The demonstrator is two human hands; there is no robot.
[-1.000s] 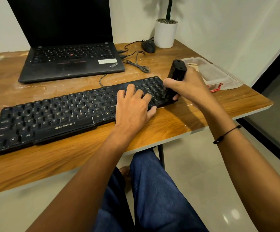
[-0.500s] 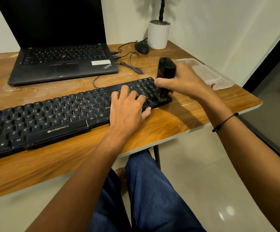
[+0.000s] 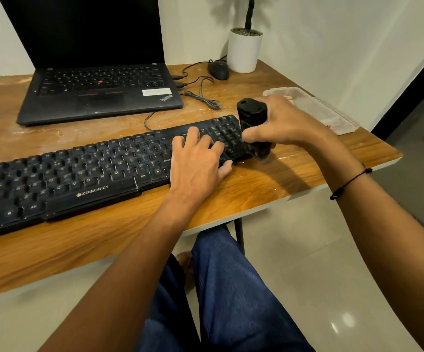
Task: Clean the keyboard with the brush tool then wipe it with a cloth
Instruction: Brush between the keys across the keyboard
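Keyboard (image 3: 84,174) lay along the desk (image 3: 269,189) front edge, right end near the corner. My left hand (image 3: 198,158) lay flat on the keys, fingers spread, gripping nothing. Right hand (image 3: 284,123) was wrapped round the brush tool (image 3: 252,118), bristles on the numpad edge. Risk as I judged it: debris swept onto the floor, or the board sliding if the left hand's pressure eased.

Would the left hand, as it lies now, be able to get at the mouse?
Probably yes: the left hand rests flat on the keyboard, holding nothing, and only thin cables cross the way to the mouse.
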